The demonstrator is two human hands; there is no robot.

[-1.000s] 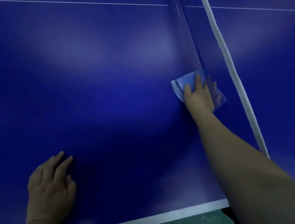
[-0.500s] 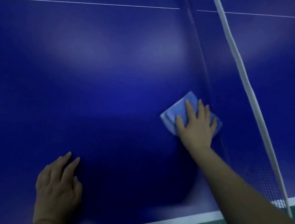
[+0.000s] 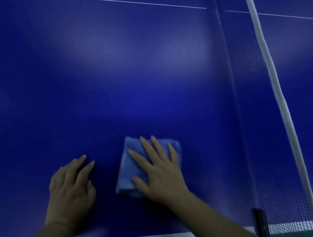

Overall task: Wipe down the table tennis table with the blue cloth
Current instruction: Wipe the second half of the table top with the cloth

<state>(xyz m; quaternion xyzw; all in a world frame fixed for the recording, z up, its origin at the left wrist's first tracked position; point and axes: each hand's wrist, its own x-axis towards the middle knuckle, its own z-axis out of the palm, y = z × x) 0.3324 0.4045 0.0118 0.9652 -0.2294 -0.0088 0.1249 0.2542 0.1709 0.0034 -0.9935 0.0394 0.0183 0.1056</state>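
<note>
1 blue cloth [image 3: 129, 167] flat under right hand [image 3: 161, 175].

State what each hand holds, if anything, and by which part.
Nothing is gripped. The right hand presses flat on the top face of the folded blue cloth; the left hand rests on the table.

The cloth [image 3: 128, 173] lies flat on the table [image 3: 76, 99], close to its near edge. The right hand [image 3: 162, 177] is spread on top of the cloth, fingers pointing away from the person. The left hand [image 3: 71, 192] rests on the table just left of the cloth (a narrow strip of table shows between them). The net [image 3: 260, 120] stands to the right of both hands and runs away from the near edge, where its clamp [image 3: 260, 219] sits. A thin line [image 3: 106, 0] crosses the table far behind the hands.
</note>
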